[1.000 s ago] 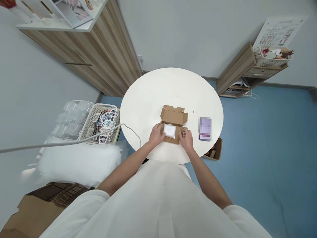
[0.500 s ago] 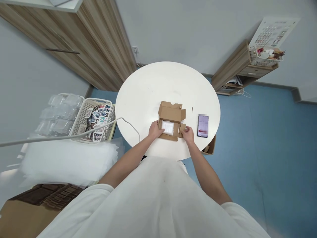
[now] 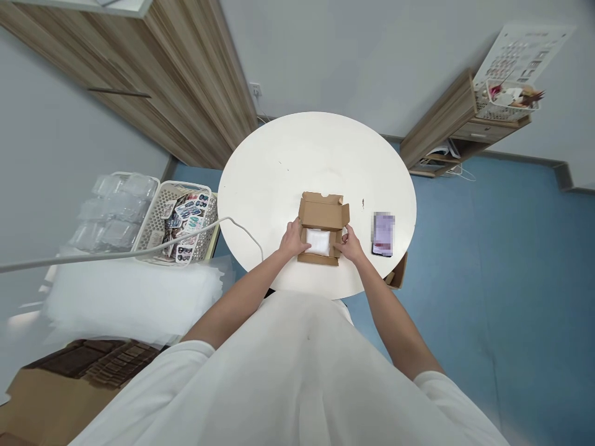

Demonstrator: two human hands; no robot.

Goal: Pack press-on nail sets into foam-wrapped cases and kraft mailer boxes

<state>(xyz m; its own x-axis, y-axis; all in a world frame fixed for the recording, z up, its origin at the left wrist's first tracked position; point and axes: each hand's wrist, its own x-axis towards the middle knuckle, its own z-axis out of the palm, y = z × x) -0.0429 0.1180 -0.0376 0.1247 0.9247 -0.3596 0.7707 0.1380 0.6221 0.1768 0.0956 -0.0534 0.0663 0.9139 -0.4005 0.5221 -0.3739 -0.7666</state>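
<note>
A small brown cardboard box [image 3: 324,214] lies on the round white table with its lid tipped back, away from me. Inside it sits a white wrapped packet [image 3: 318,241]; what the wrapping covers is hidden. My left hand [image 3: 292,238] grips the box's left wall, thumb over the edge beside the packet. On the opposite side my right hand [image 3: 349,244] pinches the right wall, its thumb reaching inside. The front flap [image 3: 318,261] lies toward me.
A phone [image 3: 383,234] lies right of the box on the table [image 3: 316,148]. A grey cable [image 3: 199,232] crosses the table's left edge. Baskets [image 3: 158,238] with printed cards and clear plastic cases stand left, above white sheets [image 3: 134,297]. An open carton [image 3: 397,272] shows below the table's right edge.
My right hand has folded the box's right side up from its outspread position and moved slightly left and inward. My left hand stays at the left wall.
</note>
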